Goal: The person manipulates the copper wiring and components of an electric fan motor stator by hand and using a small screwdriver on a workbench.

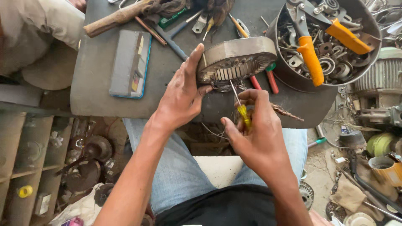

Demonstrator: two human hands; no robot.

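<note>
While the person sits with knees under it, a dark grey desk (pixel 100 83) carries the work. Round metal tub (pixel 293 77) at its right end, full of bearings, washers and scrap, with orange-handled cutters (pixel 312 58) lying across the heap. Flat grey case with a blue edge (pixel 130 65) lies on the left part of the desk; wooden-handled hammer (pixel 115 19) near the far edge, beside loose hand tools.

Motor stator (pixel 236 58), a grey ring with slotted core, stands tilted at the near edge of the desk, copper windings hanging from its underside. Left hand (pixel 182 94) spread wide, thumb and fingertips braced against the stator's left side. Right hand (pixel 257 134) closed around a small yellow-handled screwdriver (pixel 240 104), its thin shaft pointing up into the slots.
</note>
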